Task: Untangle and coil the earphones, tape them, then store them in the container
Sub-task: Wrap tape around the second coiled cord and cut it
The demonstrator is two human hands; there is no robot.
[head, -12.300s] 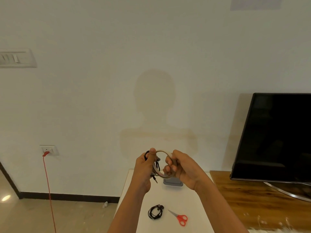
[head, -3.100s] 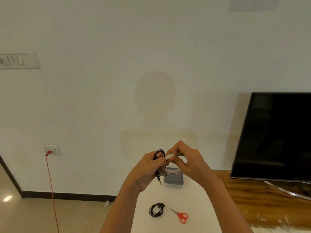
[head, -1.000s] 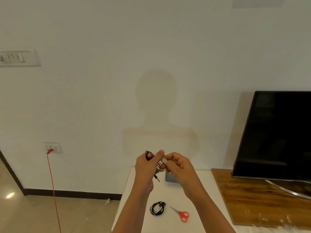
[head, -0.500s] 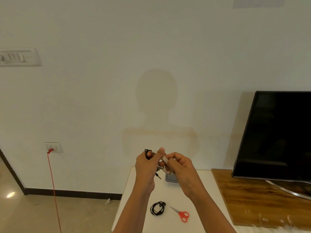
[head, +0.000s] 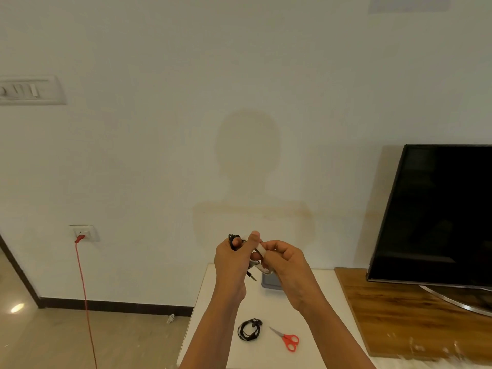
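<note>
Two earphone sets, both thin black cord
- held earphones (head: pixel 234 239): bunched in left hand (head: pixel 231 265), raised above bench (head: pixel 269 304); fingers curled round cord, thumb upright; metal jack plug (head: pixel 251 276) hangs below
- coiled earphones (head: pixel 249 329): round loop lying on bench

One tape strip (head: pixel 260 248): pale, narrow, pinched by right hand (head: pixel 286 265) fingers, touching left thumb
One container (head: pixel 269 283): grey, rectangular, at bench rear, partly hidden behind hands
One scissors (head: pixel 288 340): red loop handles, steel blades, just right of coiled earphones
Bench smooth, white

Coiled black earphones (head: pixel 234 241) (white tape (head: pixel 262 249) alongside)
</note>
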